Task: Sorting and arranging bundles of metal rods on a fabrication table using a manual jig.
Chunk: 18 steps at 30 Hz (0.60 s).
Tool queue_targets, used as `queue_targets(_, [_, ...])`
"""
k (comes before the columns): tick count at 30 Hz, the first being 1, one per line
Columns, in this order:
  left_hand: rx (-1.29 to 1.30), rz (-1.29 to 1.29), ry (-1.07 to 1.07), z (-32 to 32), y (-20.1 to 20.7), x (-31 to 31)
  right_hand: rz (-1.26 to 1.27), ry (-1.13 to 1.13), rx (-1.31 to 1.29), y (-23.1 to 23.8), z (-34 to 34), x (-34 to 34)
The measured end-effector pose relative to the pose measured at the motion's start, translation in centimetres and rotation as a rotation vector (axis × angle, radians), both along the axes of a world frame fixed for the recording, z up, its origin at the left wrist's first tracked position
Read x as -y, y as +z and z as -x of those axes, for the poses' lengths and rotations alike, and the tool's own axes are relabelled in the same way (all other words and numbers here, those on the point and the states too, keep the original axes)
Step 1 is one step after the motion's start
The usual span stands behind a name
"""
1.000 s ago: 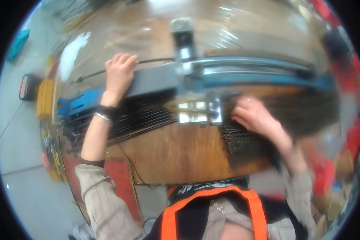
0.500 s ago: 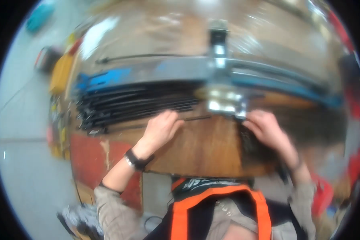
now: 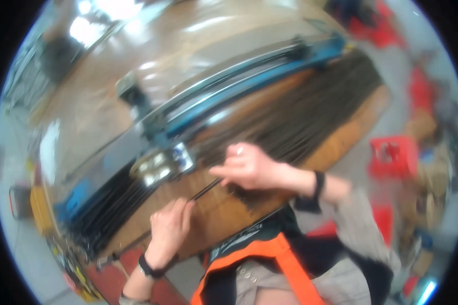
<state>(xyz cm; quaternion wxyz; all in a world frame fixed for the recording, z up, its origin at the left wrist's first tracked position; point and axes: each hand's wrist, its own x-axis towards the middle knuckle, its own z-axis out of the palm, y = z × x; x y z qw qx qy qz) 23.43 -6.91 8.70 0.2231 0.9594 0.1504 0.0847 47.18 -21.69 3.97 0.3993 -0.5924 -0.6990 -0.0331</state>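
Observation:
A thin dark rod [image 3: 206, 189] slants between my two hands above the wooden bench top [image 3: 211, 216]. My left hand [image 3: 170, 226] is closed round it at the lower left. My right hand [image 3: 247, 168] has curled fingers, with the thumb and fingertips at the rod's upper right end. Motion blur softens the fingertips. Just beyond the hands stands a shiny metal clamp block [image 3: 158, 170] on a blue and grey rail fixture [image 3: 224, 101]. A bundle of black rods [image 3: 104, 208] lies left of the block.
Many long dark rods [image 3: 310, 109] cover the right part of the bench. Clear plastic sheeting [image 3: 203, 30] spreads over the surface beyond the fixture. A red crate [image 3: 394, 156] stands on the floor at right. A yellow case [image 3: 41, 211] sits beyond the left edge.
The view has turned, so the bench now slants up to the right. My right hand has left the clamp block's side and come to the rod's end. My left hand still grips the rod.

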Motion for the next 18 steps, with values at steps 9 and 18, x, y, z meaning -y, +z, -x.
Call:
queue_targets(9, [-0.241,-0.05,-0.119,-3.9,5.3,-0.1,-0.296,0.139,0.034,1.6,-1.7,-0.4])
queue_targets(18, [-0.017,-0.454,-0.316,-13.6,11.9,-3.1,-0.091,-0.287,0.061,2.5,-15.8,4.0])
